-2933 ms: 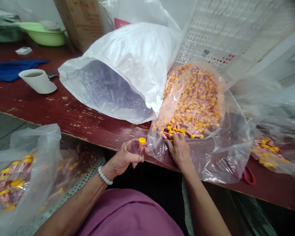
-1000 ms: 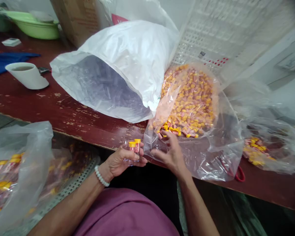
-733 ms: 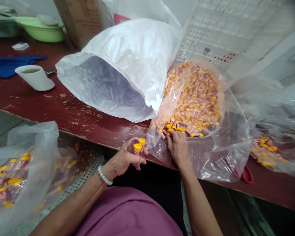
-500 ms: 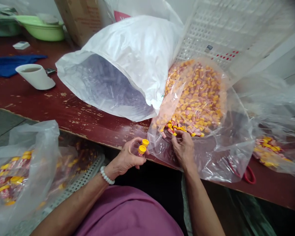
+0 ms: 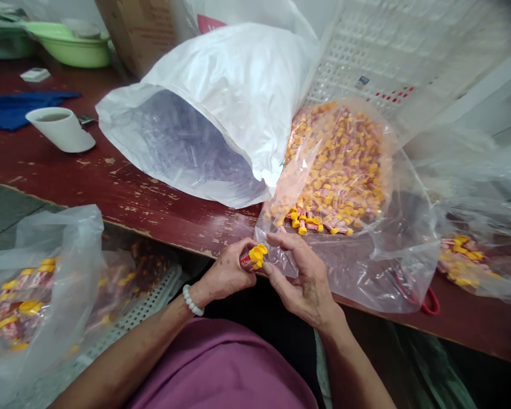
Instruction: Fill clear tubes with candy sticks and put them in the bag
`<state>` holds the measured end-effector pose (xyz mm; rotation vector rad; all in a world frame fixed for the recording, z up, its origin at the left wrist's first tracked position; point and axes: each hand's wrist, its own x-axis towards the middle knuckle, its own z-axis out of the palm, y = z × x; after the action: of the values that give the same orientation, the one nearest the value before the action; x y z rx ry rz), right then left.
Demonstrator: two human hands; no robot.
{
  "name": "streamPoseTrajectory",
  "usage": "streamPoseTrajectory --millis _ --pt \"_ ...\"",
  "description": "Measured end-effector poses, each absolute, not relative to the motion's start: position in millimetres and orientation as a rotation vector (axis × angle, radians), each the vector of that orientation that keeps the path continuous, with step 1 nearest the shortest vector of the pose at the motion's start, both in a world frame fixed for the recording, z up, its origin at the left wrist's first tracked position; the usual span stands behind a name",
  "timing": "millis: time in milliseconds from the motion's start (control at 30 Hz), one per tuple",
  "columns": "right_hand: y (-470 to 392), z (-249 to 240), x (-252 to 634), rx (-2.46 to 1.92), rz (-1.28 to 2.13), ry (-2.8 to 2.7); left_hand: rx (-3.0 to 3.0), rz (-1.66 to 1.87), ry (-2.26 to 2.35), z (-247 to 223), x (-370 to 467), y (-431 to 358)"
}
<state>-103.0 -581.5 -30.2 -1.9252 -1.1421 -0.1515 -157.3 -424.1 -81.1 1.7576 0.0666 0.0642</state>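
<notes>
My left hand [image 5: 230, 266], a pale bead bracelet at its wrist, is closed around small red-labelled tubes with yellow caps [image 5: 254, 257]. The caps point up and to the right; how many tubes lie in the palm is hidden. Close on the right, my right hand [image 5: 302, 278] has thumb and forefinger spread apart, the thumb tip beside the caps, with nothing visible between them. Behind it, a clear plastic bag [image 5: 392, 267] lies with its mouth toward me, full of similar yellow-capped tubes [image 5: 340, 170]. A large white sack [image 5: 238, 74] to its left gapes open over clear empty tubes [image 5: 183, 142].
A white cup [image 5: 62, 129] and blue cloth [image 5: 21, 108] are on the worn red table [image 5: 123, 196]. A white perforated crate [image 5: 344, 68] leans behind the bag. Red-handled scissors [image 5: 430, 301] lie right. More bagged tubes [image 5: 25, 301] are at lower left.
My right hand has come back from the bag's mouth to my left hand, its fingers spreading. The tubes in my left hand have tilted, and their red labels now show.
</notes>
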Motion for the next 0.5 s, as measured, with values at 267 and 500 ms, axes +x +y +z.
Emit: streamPoseTrajectory --millis 267,500 --pt "-564.8 -53.5 -119.8 -2.135 -0.318 -1.344 1.587 -0.072 0.121 -87.5 -157.9 -427.0" --pt "-559.4 -80.2 -116.9 -2.113 -0.254 -1.29 1.476 -0.17 0.24 -95.1 -156.2 -433.2"
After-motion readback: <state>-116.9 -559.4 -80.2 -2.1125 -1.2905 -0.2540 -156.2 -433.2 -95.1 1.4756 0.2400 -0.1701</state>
